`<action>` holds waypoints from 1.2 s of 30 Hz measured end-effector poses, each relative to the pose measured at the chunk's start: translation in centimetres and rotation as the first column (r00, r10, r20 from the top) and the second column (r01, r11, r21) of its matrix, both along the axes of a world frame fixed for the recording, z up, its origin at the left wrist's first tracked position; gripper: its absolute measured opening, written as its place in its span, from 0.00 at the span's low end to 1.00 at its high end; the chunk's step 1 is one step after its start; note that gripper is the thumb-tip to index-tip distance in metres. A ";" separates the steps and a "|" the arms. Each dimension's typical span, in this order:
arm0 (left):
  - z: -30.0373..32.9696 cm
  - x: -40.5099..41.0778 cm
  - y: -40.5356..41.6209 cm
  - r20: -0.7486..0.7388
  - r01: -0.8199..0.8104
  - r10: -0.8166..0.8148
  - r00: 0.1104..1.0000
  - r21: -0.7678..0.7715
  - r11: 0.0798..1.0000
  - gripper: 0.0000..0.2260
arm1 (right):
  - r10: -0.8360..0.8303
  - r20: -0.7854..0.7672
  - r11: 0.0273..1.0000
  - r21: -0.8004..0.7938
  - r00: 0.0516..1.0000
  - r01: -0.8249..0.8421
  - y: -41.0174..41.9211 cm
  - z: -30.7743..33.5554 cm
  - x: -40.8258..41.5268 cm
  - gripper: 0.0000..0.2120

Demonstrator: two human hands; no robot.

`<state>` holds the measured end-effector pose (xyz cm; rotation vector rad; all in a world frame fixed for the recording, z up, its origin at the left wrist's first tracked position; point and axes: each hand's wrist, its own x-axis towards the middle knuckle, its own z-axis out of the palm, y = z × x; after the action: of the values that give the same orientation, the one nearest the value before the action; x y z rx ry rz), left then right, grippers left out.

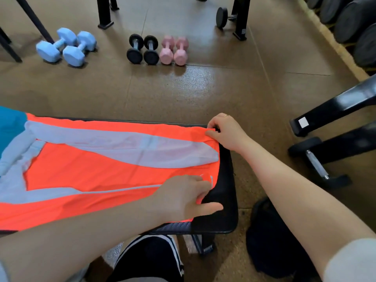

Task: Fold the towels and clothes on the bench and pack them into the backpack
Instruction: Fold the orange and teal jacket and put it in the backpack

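Right hand [225, 132] pinches the far corner of the orange shirt [97, 176]. Left hand [183, 197] grips its near corner, flat on the tabletop [224, 200].

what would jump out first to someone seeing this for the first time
The bright orange garment with pale panels, spread flat across the black bench, dominates the lower left. The right hand pinches its far corner and the left hand grips its near corner at the bench's end. Behind, on the brown floor, sit blue dumbbells, black dumbbells and pink dumbbells.
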<state>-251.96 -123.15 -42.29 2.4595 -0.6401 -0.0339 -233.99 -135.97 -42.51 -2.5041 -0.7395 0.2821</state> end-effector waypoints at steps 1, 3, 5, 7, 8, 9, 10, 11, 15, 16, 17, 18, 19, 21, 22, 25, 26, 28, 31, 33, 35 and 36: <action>0.2 -0.1 0.4 -0.036 -0.051 0.050 0.998 -0.027 0.998 0.18 | 0.027 0.012 1.000 -0.014 1.000 -0.027 0.2 0.2 0.1 0.05; 0.8 -0.2 1.2 -0.071 -0.122 0.117 0.991 -0.071 0.990 0.17 | 0.038 -0.033 0.999 0.032 0.999 -0.037 0.7 1.1 0.1 0.04; 1.2 -0.5 2.4 -0.081 -0.219 0.209 0.975 -0.141 0.966 0.18 | 0.040 -0.148 0.986 0.169 0.988 -0.015 1.8 2.4 0.1 0.04; 2.0 -1.2 3.8 -0.115 -0.342 0.324 0.939 -0.211 0.916 0.18 | 0.098 -0.257 0.957 0.290 0.962 -0.020 3.5 4.1 -0.1 0.08; 2.4 -1.7 4.5 -0.122 -0.394 0.376 0.919 -0.239 0.887 0.17 | 0.144 -0.305 0.942 0.333 0.941 -0.036 4.5 4.9 -0.2 0.08; 2.9 -2.3 5.4 -0.127 -0.449 0.430 0.894 -0.251 0.858 0.16 | 0.191 -0.364 0.932 0.358 0.912 -0.053 5.5 5.6 -0.4 0.08; 3.2 -2.9 6.2 -0.129 -0.502 0.485 0.865 -0.240 0.831 0.14 | 0.238 -0.419 0.926 0.371 0.876 -0.074 6.7 6.2 -0.5 0.07; 3.6 -3.5 7.1 -0.137 -0.553 0.536 0.833 -0.217 0.804 0.14 | 0.283 -0.458 0.922 0.373 0.843 -0.107 7.9 6.7 -0.6 0.07; 4.8 -6.0 10.9 -0.210 -0.690 0.659 0.722 -0.155 0.707 0.15 | 0.457 -0.596 0.884 0.386 0.661 -0.264 13.4 8.9 -1.0 0.08; 5.0 -6.5 12.0 -0.209 -0.717 0.687 0.696 -0.143 0.683 0.15 | 0.493 -0.607 0.869 0.383 0.623 -0.314 15.1 9.4 -1.2 0.14; 5.2 -7.0 13.4 -0.218 -0.747 0.715 0.664 -0.142 0.650 0.14 | 0.533 -0.595 0.846 0.376 0.602 -0.378 16.8 9.6 -1.5 0.18; 5.3 -7.6 14.9 -0.245 -0.777 0.738 0.628 -0.162 0.608 0.13 | 0.571 -0.574 0.820 0.371 0.587 -0.435 18.7 9.8 -1.9 0.19; 5.4 -8.3 16.4 -0.284 -0.801 0.749 0.598 -0.195 0.566 0.11 | 0.601 -0.552 0.797 0.360 0.578 -0.484 20.6 9.7 -2.4 0.16; 5.6 -9.7 19.5 -0.362 -0.813 0.727 0.583 -0.270 0.516 0.07 | 0.622 -0.502 0.781 0.339 0.601 -0.524 24.8 9.5 -3.7 0.08; 5.6 -10.5 21.0 -0.402 -0.812 0.706 0.583 -0.321 0.487 0.05 | 0.631 -0.460 0.775 0.335 0.625 -0.536 26.8 9.5 -4.4 0.05; 6.1 -13.3 25.6 -0.495 -0.824 0.673 0.550 -0.452 0.342 0.06 | 0.653 -0.326 0.756 0.328 0.683 -0.566 32.9 9.2 -6.4 0.03; 6.2 -14.3 27.1 -0.514 -0.829 0.669 0.537 -0.470 0.304 0.07 | 0.663 -0.307 0.745 0.348 0.682 -0.568 34.9 9.1 -7.0 0.03; 6.3 -16.1 30.2 -0.548 -0.835 0.660 0.514 -0.495 0.240 0.07 | 0.676 -0.330 0.733 0.398 0.659 -0.552 38.8 8.7 -8.3 0.04; 6.4 -18.2 34.9 -0.579 -0.828 0.654 0.486 -0.545 0.133 0.09 | 0.657 -0.396 0.750 0.427 0.642 -0.505 44.4 8.5 -10.4 0.04; 6.6 -19.5 38.2 -0.596 -0.823 0.646 0.477 -0.560 0.091 0.12 | 0.635 -0.396 0.768 0.420 0.663 -0.484 48.0 8.6 -11.7 0.06; 6.6 -20.9 41.5 -0.623 -0.805 0.615 0.484 -0.592 0.034 0.16 | 0.614 -0.388 0.781 0.424 0.687 -0.459 51.5 8.6 -12.8 0.07; 6.5 -21.7 43.2 -0.640 -0.809 0.610 0.468 -0.588 0.003 0.17 | 0.607 -0.379 0.785 0.422 0.698 -0.453 53.2 8.3 -13.3 0.06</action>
<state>-273.69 -79.95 -35.83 1.3913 0.7208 0.3700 -247.31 -82.73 -34.22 -1.7479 -1.1754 0.9177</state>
